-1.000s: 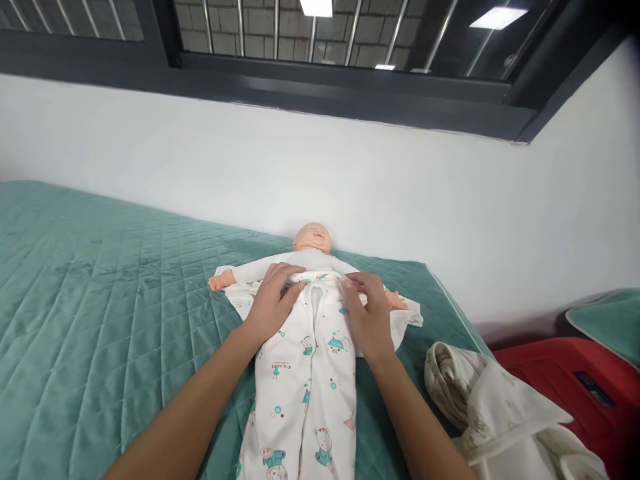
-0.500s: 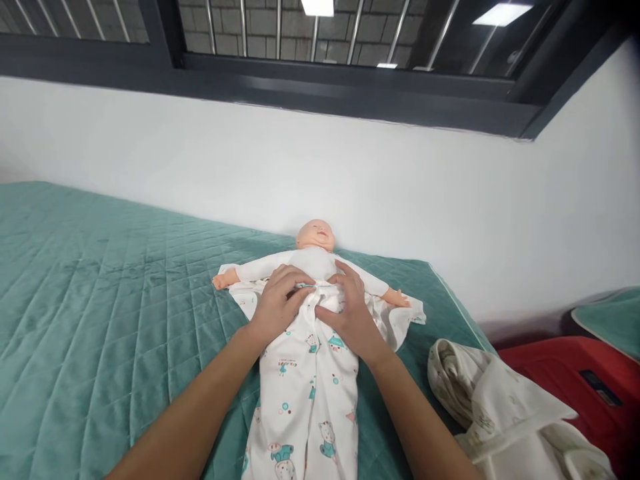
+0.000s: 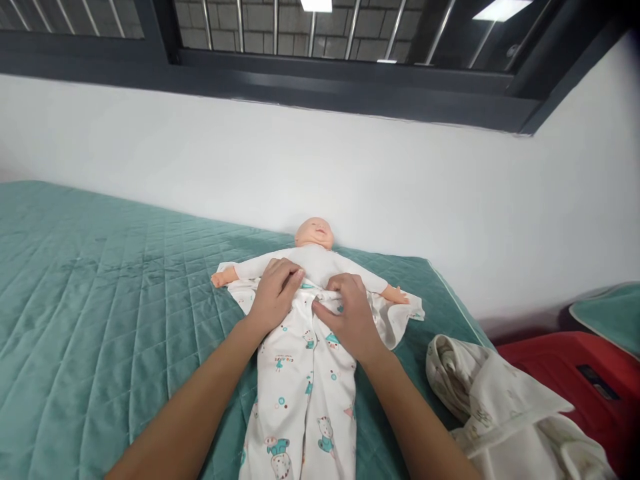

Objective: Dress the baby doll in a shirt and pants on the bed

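A baby doll [image 3: 314,261] lies on its back with its arms spread and its head towards the wall. White baby trousers [image 3: 295,393] printed with animals cover its lower body and legs. On one side of the waistband, my left hand [image 3: 276,293] has its fingers closed at the cloth. My right hand [image 3: 350,313] pinches the front of the waistband between thumb and bent fingers. A printed white baby garment [image 3: 395,323] is spread under the doll's torso and arms. The trouser ends run out of view at the bottom.
The doll rests on a green quilted mattress cover [image 3: 125,300] against a white wall [image 3: 250,167]. A rolled white cloth [image 3: 480,387] lies at the right, beside a red plastic object [image 3: 565,360]. A dark-framed window [image 3: 350,87] is above.
My left hand has shifted slightly left, away from the waistband's middle, uncovering more of it. The right hand's raised index finger has bent down to the waistband.
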A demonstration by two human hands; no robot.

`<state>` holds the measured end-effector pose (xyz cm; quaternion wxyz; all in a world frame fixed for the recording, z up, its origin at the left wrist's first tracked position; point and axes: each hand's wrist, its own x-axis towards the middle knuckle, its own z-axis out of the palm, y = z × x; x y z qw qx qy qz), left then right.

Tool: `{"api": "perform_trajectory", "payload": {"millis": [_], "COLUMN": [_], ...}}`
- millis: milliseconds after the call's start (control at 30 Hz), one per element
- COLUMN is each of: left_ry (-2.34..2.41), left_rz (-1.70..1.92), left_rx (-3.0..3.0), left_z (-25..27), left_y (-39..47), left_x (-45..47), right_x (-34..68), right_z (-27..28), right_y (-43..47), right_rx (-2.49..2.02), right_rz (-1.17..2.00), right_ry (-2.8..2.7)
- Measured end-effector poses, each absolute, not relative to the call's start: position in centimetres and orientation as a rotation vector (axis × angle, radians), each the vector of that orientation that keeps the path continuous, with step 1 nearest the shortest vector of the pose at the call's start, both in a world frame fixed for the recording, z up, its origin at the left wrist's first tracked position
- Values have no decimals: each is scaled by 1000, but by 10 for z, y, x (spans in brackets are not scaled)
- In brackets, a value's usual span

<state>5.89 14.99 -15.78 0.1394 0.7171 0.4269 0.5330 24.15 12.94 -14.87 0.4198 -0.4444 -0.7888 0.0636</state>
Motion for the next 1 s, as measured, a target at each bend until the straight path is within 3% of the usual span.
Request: {"api": "perform_trajectory", "payload": {"millis": [600, 1000], "left_ry": [1614, 1788], "left_rz": [1509, 1394], "left_rx": [2324, 2128], "left_z": [-166, -174], "left_y": [145, 116], "left_x": [56, 40], "right_x": [240, 250], "right_z": [-149, -151], "right_y": [120, 123], "right_rx": [-1167, -1204], "right_rz": [-103, -152], "right_ry": [-2134, -2135]}}
